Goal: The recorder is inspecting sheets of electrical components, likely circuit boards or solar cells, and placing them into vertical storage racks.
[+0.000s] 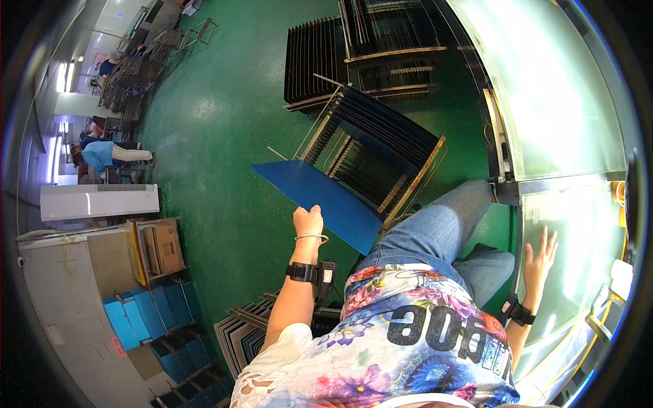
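My left hand [308, 222] is closed on the near edge of a flat blue panel [326, 197]. The panel lies tilted at the near end of a slotted metal rack [401, 146], which holds several dark sheets in a row. On my right, my right hand [541, 260] has its fingers spread over the lit glass top [564, 231] of a light table, apparently resting on it. Nothing shows in that hand. Each wrist wears a black strapped device.
More slotted racks [316, 61] stand farther off on the green floor [224, 122]. A rack of pale panels [245, 333] is close by my left elbow. Blue panels [149, 313] and a cardboard box [163, 246] line the left. Another person [109, 155] bends over farther left.
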`<action>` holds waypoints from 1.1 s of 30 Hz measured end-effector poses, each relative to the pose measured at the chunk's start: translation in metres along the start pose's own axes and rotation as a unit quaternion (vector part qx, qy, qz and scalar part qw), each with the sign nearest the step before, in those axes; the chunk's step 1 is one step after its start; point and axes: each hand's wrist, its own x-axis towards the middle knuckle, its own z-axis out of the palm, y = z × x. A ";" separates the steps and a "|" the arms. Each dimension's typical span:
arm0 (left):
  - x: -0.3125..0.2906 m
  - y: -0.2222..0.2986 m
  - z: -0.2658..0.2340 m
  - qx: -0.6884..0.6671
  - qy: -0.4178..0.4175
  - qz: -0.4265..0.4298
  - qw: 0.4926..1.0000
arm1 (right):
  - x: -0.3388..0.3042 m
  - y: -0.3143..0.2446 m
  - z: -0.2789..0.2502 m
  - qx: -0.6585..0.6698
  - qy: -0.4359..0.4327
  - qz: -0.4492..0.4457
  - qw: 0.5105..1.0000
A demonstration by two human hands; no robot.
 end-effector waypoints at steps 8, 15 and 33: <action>-0.001 -0.001 0.001 0.024 0.021 0.034 0.999 | 0.000 -0.002 0.000 0.008 0.003 0.003 1.000; 0.008 0.004 0.001 0.031 0.025 0.020 0.999 | 0.002 0.000 0.004 -0.007 0.008 0.004 1.000; 0.020 -0.016 0.011 0.109 0.003 0.048 0.993 | -0.001 0.006 0.009 0.000 0.014 0.007 1.000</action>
